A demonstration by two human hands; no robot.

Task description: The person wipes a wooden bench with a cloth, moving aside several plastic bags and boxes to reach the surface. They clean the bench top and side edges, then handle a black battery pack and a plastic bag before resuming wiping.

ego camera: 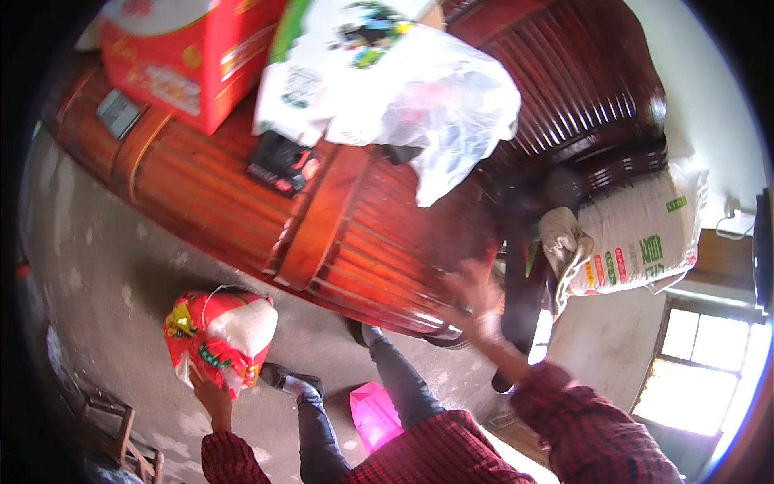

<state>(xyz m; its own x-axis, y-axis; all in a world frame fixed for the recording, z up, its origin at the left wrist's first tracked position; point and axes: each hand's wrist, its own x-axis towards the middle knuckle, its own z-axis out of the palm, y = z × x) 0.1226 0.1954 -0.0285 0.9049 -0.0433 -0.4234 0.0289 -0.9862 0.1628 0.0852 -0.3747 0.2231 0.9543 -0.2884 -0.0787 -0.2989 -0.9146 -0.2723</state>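
My left hand (pixel 213 387) is low at the left, its fingers on the gathered plastic of a red and white bag (pixel 245 327) that stands on the concrete floor. A thin pale strip loops over the top of this bag. My right hand (pixel 474 296), blurred and with fingers apart, is over the front right end of a slatted wooden bench (pixel 381 254); it holds nothing. On the bench seat lie a small black box (pixel 281 166) with red print and a thin translucent plastic bag (pixel 459 103).
A red carton (pixel 175 66), a white and green carton (pixel 302 91) and a grey flat device (pixel 118 113) are on the bench. A woven sack (pixel 635 236) and a cloth glove (pixel 562 236) rest at the armrest. A pink bag (pixel 373 414) stands between my legs; a wooden stool (pixel 124 429) is lower left.
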